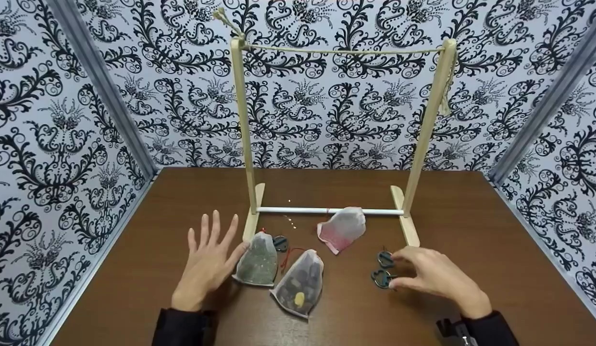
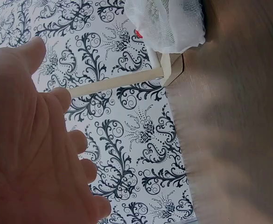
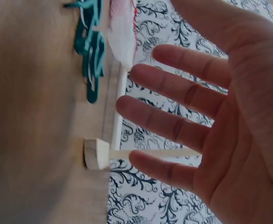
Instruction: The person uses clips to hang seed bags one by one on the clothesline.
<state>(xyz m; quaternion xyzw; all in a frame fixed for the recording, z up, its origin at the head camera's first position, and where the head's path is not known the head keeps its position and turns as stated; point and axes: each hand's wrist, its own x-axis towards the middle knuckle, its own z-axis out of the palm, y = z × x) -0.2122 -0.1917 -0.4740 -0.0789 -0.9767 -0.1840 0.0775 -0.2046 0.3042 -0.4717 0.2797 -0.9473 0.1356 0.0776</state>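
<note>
My left hand (image 1: 209,266), fingers spread, hovers by a mesh bag with green contents (image 1: 257,262); its thumb is near or at the bag's edge, contact unclear. In the left wrist view the palm holds nothing, and the white mesh bag (image 2: 169,23) is apart from it. My right hand (image 1: 435,276) is beside two dark green ring-shaped clips (image 1: 381,278), fingers loosely bent. The right wrist view shows empty fingers (image 3: 162,119) away from the clips (image 3: 93,56). A mesh bag with dark lumps and one yellow piece (image 1: 298,286) lies in between.
A wooden stand (image 1: 425,129) with a cord (image 1: 343,51) strung across its top rises behind. Against its white bottom rod (image 1: 293,210) lies a pink-and-white mesh bag (image 1: 343,229). Another dark clip (image 1: 280,243) sits by the green-filled bag. Patterned walls (image 1: 303,120) enclose the brown table (image 1: 182,192).
</note>
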